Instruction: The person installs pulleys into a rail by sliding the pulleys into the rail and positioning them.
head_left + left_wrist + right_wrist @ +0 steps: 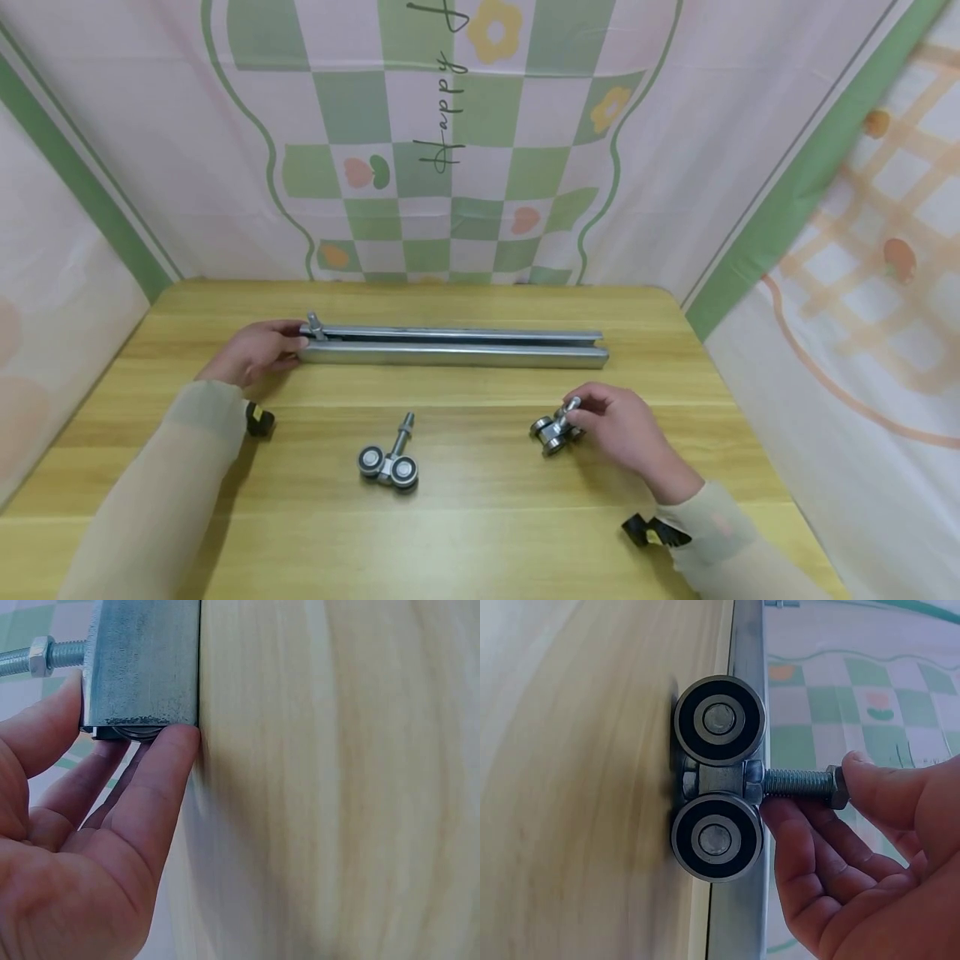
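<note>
Left wrist view showed the inserted roller's wheel edge (139,735) at the rail (453,357) end, mostly hidden; bolt (67,653) cut off there, visible from head. Left hand (258,352) gripped rail end, on table (480,542). Right hand (621,423), fingers bent, pinched 1 roller (553,437); table contact unclear. Loose roller (387,468) lay between.

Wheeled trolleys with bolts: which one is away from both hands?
The middle trolley, lying alone in front of the rail. The right hand holds another trolley; the left hand holds the rail's end, where the third sits.
</note>
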### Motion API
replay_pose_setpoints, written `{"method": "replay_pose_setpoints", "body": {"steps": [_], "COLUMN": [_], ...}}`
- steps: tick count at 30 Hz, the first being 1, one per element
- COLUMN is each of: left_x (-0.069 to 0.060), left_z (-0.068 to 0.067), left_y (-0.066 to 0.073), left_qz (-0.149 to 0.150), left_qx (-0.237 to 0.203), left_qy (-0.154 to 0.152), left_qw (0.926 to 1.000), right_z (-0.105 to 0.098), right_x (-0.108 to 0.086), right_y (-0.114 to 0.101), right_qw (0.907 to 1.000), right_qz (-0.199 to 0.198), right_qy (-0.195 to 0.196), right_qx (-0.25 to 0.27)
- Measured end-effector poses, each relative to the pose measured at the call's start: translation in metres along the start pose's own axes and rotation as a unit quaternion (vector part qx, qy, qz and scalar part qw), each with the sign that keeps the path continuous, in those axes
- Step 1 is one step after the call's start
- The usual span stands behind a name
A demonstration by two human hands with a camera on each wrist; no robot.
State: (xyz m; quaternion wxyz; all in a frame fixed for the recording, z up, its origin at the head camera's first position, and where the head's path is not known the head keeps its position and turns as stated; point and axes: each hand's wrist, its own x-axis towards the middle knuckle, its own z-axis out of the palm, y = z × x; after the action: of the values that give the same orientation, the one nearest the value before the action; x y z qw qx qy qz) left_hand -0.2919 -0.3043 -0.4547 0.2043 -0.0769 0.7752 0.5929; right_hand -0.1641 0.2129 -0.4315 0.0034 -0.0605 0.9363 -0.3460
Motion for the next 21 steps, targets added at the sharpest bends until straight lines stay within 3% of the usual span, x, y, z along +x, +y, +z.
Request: {"method": "replay_pose_setpoints", "body": {"steps": [10,21], "left_x": [0.001,0.001], "left_z": [0.0,0.0], "left_y": [0.0,0.0], "left_qz": [0.0,-0.005], "left_qx": [0.004,0.001], "left_qy": [0.002,0.003], "left_qw": [1.0,1.0], "right_z": [-0.013,-0.03], "right_x": [0.006,0.013], "right_y": [0.022,0.041], "right_qw": [0.9996,0.9974], "right_qz": [0.003,0.039], "right_qy": [0.028,0.059], "right_qx": [-0.002,0.012]}}
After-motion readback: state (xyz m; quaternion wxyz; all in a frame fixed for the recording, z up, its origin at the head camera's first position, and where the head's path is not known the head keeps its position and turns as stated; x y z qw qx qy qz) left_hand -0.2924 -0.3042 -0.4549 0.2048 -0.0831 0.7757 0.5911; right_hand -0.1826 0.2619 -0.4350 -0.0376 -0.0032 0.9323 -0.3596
